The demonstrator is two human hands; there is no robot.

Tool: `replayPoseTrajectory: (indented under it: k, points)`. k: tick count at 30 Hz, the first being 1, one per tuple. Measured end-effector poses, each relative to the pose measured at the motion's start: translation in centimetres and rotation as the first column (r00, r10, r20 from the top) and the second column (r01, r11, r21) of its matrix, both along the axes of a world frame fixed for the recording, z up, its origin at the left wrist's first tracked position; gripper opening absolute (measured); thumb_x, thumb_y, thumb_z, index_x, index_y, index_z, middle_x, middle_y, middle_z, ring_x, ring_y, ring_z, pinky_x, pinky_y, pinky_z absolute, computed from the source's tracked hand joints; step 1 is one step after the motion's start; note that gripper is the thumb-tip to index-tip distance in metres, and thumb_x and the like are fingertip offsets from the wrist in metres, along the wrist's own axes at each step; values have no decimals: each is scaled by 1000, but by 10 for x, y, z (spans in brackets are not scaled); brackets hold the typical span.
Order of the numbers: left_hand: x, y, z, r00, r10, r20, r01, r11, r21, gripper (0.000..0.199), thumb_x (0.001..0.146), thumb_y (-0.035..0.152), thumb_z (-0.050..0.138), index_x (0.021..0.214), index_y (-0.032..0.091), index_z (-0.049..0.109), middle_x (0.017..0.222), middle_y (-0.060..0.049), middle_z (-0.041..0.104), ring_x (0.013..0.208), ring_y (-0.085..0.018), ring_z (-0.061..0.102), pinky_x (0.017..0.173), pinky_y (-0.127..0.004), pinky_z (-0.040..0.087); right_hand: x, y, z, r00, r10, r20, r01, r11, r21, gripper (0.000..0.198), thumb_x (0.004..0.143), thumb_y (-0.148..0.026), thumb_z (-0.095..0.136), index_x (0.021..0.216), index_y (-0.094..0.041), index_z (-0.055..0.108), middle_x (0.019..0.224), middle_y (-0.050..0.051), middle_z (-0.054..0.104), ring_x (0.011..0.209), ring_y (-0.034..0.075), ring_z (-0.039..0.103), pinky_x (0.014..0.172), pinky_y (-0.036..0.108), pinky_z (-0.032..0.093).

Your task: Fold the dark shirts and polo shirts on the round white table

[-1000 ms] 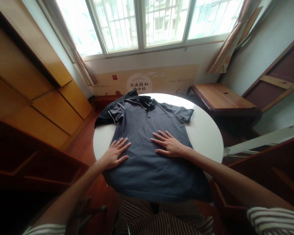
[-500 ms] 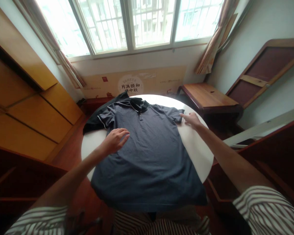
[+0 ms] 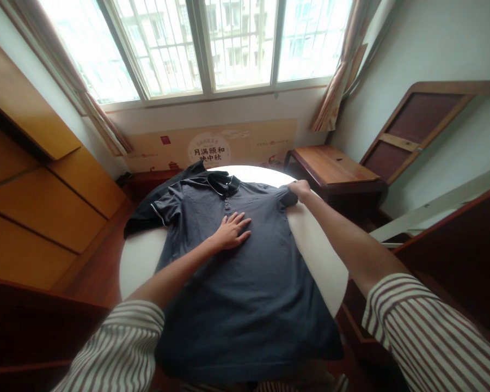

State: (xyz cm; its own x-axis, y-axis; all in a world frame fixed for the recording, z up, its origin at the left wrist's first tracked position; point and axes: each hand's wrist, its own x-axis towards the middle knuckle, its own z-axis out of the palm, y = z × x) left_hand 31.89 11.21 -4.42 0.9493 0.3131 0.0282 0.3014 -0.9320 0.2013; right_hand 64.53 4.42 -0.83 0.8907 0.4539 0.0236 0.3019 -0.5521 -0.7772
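Observation:
A dark grey-blue polo shirt lies spread front up, its collar at the far side and its hem hanging over the near edge. My left hand rests on the chest below the buttons, fingers spread. At the shirt's right sleeve, my right hand is closed on the cuff, and the sleeve is bunched and slightly raised there. The other sleeve, with white-edged trim, lies flat at the left. Beneath the shirt is a round white table.
A black garment lies on the table's far left, partly under the polo shirt. Beyond the table stand a low wooden table at right and a window wall. Yellow cabinets line the left side.
My left hand has moved right, from above the shirt's left side to its chest, and now lies spread. My right hand has gone from pinching at the sleeve edge to gripping the cuff.

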Motion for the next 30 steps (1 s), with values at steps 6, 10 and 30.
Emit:
replayPoseTrajectory:
  k: [6, 10, 30]
  points:
    - [-7, -8, -2, 1000, 2, -22, -2, 1000, 4, 61, 101, 53, 37, 155, 27, 32, 165, -8, 21, 152, -33, 17, 119, -64, 15, 7, -3, 8, 999, -24, -37, 23, 999, -43, 18, 65, -14, 77, 80, -11, 68, 85, 14, 68, 92, 25, 64, 75, 28, 52]
    - [1, -10, 4, 1000, -5, 2, 5, 1000, -11, 58, 101, 51, 38, 153, 25, 37, 163, -9, 28, 151, -32, 22, 117, -64, 20, 6, -6, 6, 991, 26, -129, -30, 999, -31, 22, 64, -15, 81, 78, -10, 64, 69, 5, 62, 70, 18, 60, 58, 25, 49]
    - [41, -65, -4, 956, -283, 79, 286, 958, -32, 58, 100, 54, 36, 153, 28, 38, 162, -7, 29, 150, -32, 22, 118, -63, 20, -29, -14, 23, 942, 262, 209, -233, 960, -153, 51, 78, -16, 65, 129, -17, 63, 122, 16, 67, 116, 31, 61, 96, 35, 47]
